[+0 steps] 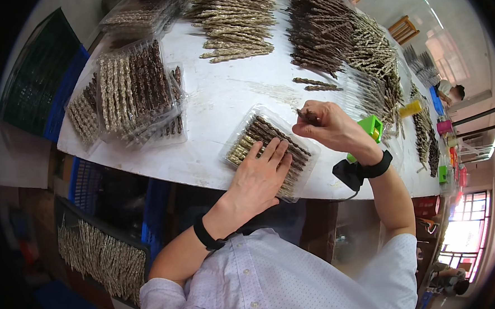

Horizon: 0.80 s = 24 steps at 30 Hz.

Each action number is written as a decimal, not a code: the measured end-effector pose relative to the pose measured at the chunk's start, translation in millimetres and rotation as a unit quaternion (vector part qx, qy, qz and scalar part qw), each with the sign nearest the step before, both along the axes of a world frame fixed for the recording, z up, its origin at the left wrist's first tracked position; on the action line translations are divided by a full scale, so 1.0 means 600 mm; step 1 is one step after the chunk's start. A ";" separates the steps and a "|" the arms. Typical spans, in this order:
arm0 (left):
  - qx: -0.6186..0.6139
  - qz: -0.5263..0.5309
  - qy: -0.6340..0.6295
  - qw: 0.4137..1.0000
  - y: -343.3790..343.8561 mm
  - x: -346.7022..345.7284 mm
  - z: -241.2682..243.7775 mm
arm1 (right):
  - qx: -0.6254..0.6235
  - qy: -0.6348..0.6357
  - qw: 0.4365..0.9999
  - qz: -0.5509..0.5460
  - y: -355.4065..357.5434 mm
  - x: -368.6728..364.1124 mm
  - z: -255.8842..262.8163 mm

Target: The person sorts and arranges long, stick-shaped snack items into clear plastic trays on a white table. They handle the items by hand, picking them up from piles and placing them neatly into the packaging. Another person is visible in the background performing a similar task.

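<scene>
A clear plastic tray (246, 123) lies near the table's front edge, holding a row of twisted glittery sticks, gold ones toward the left and dark brown ones toward the right. My left hand (259, 172) rests on those sticks with its fingers spread. Just above the tray's right side, my right hand (330, 127) grips dark brown twisted sticks (308, 117), seen nearly end-on; how many is unclear. Two or so loose brown sticks (317, 84) lie beyond it, in front of a big brown pile (320, 29). A pile of gold sticks (236, 25) lies at the table's far middle.
Filled clear trays (135, 89) are stacked at the left. Empty clear trays (363, 87) and a green tape dispenser (371, 129) stand by my right arm. Pale sticks (372, 47) lie at the right. A crate of sticks (101, 254) is below left. Other people (450, 91) are far right.
</scene>
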<state>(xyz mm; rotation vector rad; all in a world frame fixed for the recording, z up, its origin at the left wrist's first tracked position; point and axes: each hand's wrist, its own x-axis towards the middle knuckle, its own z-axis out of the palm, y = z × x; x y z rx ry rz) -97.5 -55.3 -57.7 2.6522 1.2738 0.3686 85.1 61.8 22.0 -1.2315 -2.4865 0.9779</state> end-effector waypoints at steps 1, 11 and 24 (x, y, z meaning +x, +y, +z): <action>0.000 0.000 0.000 1.000 0.000 0.000 0.000 | 0.010 -0.035 0.999 -0.010 0.003 -0.003 0.009; 0.005 0.007 -0.026 1.000 -0.002 -0.002 -0.005 | 0.043 -0.120 0.992 -0.020 0.021 -0.041 0.003; 0.000 0.009 -0.048 0.999 -0.002 -0.001 -0.006 | 0.093 -0.089 0.991 -0.024 0.029 -0.021 -0.029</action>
